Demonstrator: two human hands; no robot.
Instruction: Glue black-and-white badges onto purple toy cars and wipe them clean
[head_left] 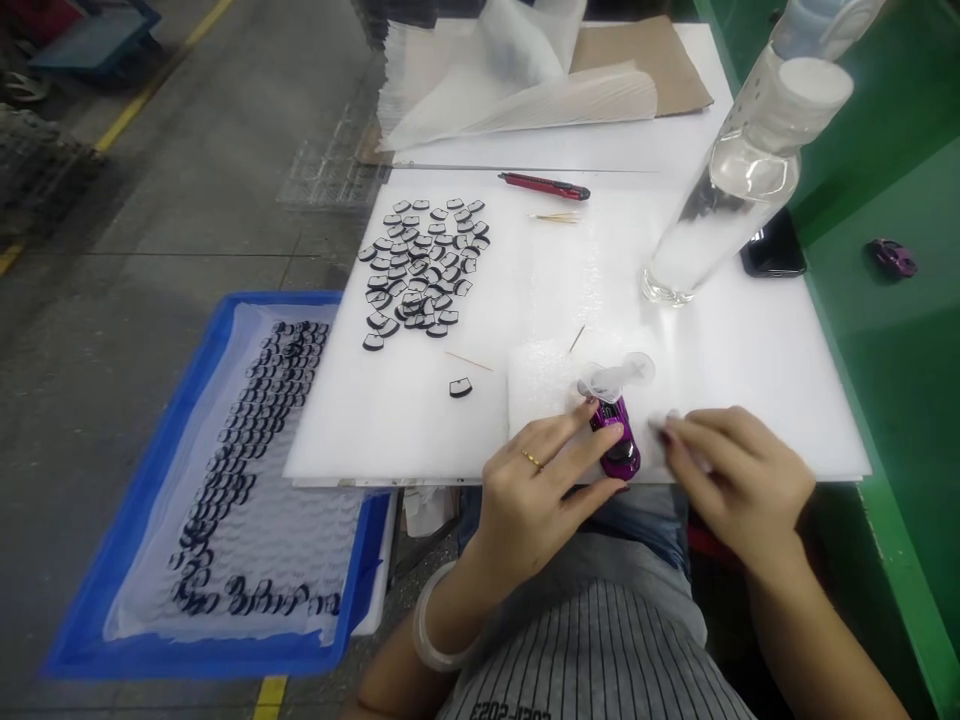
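Note:
A shiny purple toy car (621, 456) lies near the table's front edge, with the fingers of my left hand (529, 490) closed around it. Just beyond the car is a crumpled, translucent whitish piece (616, 377), partly touching its far end. To the right, my right hand (739, 480) is pinched on a small pale thing (663, 420) too blurred to name. A thin needle-like stick (577, 338) lies beyond the car. Left of my left hand rests a single small black-and-white curved part (460, 387), and near it a thin wooden stick (469, 360).
Many similar parts (424, 265) are scattered at the table's left. A red cutter knife (545, 186), cotton swabs (555, 217), a tall water bottle (724, 190) and a phone (776, 247) lie around. A blue tray (161, 450) stands lower left. Another purple car (892, 258) sits right.

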